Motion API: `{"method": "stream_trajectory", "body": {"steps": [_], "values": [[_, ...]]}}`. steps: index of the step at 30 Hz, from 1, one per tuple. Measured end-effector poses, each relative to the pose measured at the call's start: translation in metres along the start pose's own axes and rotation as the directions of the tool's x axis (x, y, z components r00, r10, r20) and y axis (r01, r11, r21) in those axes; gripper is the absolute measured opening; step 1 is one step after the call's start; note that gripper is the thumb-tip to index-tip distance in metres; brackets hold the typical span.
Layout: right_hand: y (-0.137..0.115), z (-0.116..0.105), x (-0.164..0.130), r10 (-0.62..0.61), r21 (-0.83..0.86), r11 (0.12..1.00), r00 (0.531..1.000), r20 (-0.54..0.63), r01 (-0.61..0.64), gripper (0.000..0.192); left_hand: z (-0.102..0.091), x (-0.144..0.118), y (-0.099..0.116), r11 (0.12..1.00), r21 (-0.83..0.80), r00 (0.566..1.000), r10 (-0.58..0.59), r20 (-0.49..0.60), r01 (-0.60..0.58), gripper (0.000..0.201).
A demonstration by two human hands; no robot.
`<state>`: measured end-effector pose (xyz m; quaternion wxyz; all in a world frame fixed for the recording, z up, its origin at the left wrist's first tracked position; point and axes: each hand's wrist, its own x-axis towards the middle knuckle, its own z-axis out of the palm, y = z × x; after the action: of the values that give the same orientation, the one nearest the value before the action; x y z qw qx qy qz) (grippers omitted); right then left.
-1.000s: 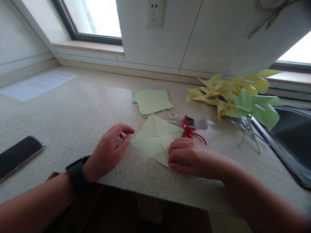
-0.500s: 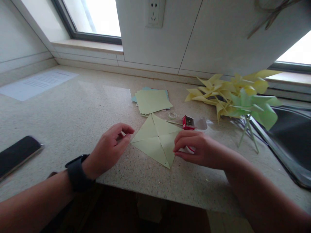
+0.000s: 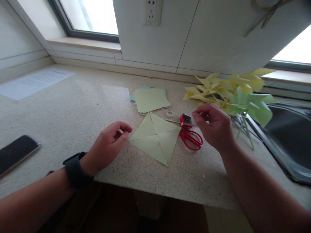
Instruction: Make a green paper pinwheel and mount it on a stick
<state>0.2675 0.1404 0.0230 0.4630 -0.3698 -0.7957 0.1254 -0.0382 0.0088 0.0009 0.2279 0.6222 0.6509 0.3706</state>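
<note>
A pale green square sheet [image 3: 162,142] lies flat on the counter. Slits run from its corners towards a small mark at the middle. My left hand [image 3: 107,145], with a dark watch at the wrist, rests at the sheet's left corner; its fingers are loosely curled, thumb and forefinger slightly apart, nothing visible between them. To the right, my right hand [image 3: 213,126] hovers beside a small red box [image 3: 186,121] of tiny metal pins. Its thumb and fingertips are pinched together; whatever they hold is too small to make out. Red-handled scissors [image 3: 191,139] lie by the sheet's right corner, blades hidden.
Behind the sheet sits a stack of coloured paper [image 3: 152,100], with a tape roll [image 3: 170,113] nearby. Yellow pinwheels [image 3: 209,85] and a green pinwheel [image 3: 257,105] stand by the black sink [image 3: 289,136]. A phone [image 3: 18,153] and printed page [image 3: 36,82] lie left.
My right hand has moved from the sheet's right corner, up and right to beside the red box, uncovering the scissors. My left hand has stayed about where it was.
</note>
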Motion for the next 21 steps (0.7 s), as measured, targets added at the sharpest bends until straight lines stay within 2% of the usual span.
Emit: {"method": "stream_trajectory", "body": {"steps": [11, 17, 21], "values": [[0.0053, 0.0014, 0.0008, -0.094, -0.097, 0.99, 0.989, 0.118, 0.106, 0.008, -0.0016, -0.0005, 0.0008, 0.998, 0.06, 0.999, 0.017, -0.029, -0.016, 0.015], [0.0065, 0.0004, 0.0008, -0.096, -0.099, 0.989, 0.988, 0.121, 0.108, 0.008, 0.0006, 0.0, -0.0034, 0.979, 0.144, 0.985, 0.156, -0.079, -0.144, 0.014], [0.0093, 0.0035, 0.0012, -0.087, -0.078, 0.992, 0.99, 0.109, 0.096, 0.007, 0.0029, -0.0049, -0.0033, 0.95, 0.19, 0.962, 0.265, -0.072, -0.248, 0.013]]}}
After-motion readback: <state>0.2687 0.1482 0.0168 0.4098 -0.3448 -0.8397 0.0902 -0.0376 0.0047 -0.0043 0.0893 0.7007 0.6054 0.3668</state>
